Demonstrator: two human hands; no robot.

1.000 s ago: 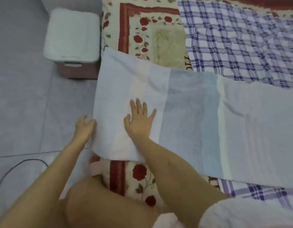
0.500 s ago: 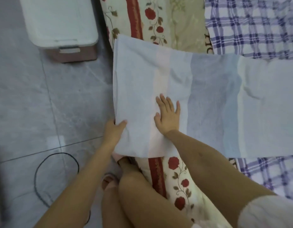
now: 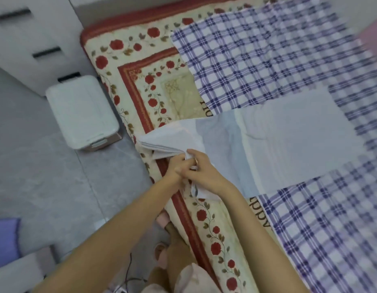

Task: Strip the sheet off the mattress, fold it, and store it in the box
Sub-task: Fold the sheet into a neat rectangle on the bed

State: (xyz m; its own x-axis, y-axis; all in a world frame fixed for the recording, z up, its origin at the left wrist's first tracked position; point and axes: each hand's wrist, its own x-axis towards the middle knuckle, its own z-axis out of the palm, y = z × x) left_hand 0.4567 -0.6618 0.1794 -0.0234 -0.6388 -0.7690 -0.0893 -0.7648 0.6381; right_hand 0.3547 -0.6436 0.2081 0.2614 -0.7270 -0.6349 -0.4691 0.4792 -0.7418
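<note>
A pale blue-and-white sheet (image 3: 289, 140), folded into a long strip, lies across the mattress (image 3: 179, 96), which has a rose-pattern cover. Its left end is gathered and lifted off the bed edge. My left hand (image 3: 176, 168) and my right hand (image 3: 201, 168) meet at that bunched end, both gripping the cloth, fingers curled round it. The box (image 3: 81, 111), white lid closed over a pinkish base, stands on the floor to the left of the mattress, apart from my hands.
A purple-and-white checked cloth (image 3: 268, 60) covers most of the mattress under the sheet. Grey tiled floor (image 3: 45, 176) lies to the left. White drawers (image 3: 24, 34) stand at the upper left. A black cable (image 3: 128, 271) and my feet are near the bottom.
Earlier my right hand pressed flat on the sheet while my left held its edge. Now both hands have gathered the sheet's left end into a bunch and lifted it.
</note>
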